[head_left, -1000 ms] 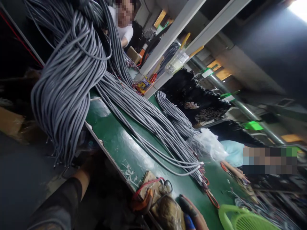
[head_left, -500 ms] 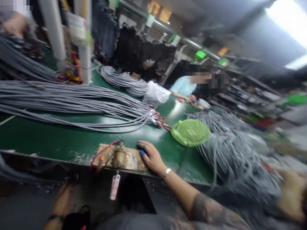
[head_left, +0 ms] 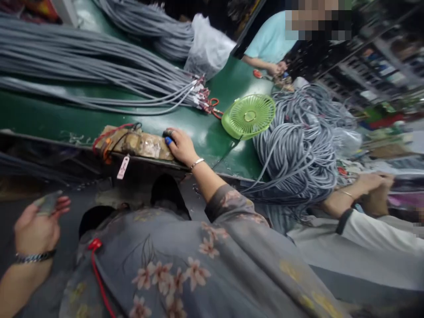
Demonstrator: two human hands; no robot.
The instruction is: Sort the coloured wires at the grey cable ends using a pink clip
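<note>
Between the tape-wrapped block [head_left: 145,145] and the straight grey cables [head_left: 99,70], a bare strip of green tabletop [head_left: 155,123] gives your right hand [head_left: 181,148] a way leftward. Rightward it has an open patch — then the green fan [head_left: 250,115] and coiled cable heap [head_left: 298,154] block you. Your left hand [head_left: 39,225] hangs in open space, the table edge [head_left: 49,143] ahead of it.

On the table [head_left: 208,137], cables [head_left: 82,66] at the left, a bag [head_left: 210,48] behind their ends, a heap of wires [head_left: 298,150] at the right, a fan [head_left: 250,115] between, and at the front edge a block [head_left: 149,145], right hand [head_left: 182,148] at its right end.
</note>
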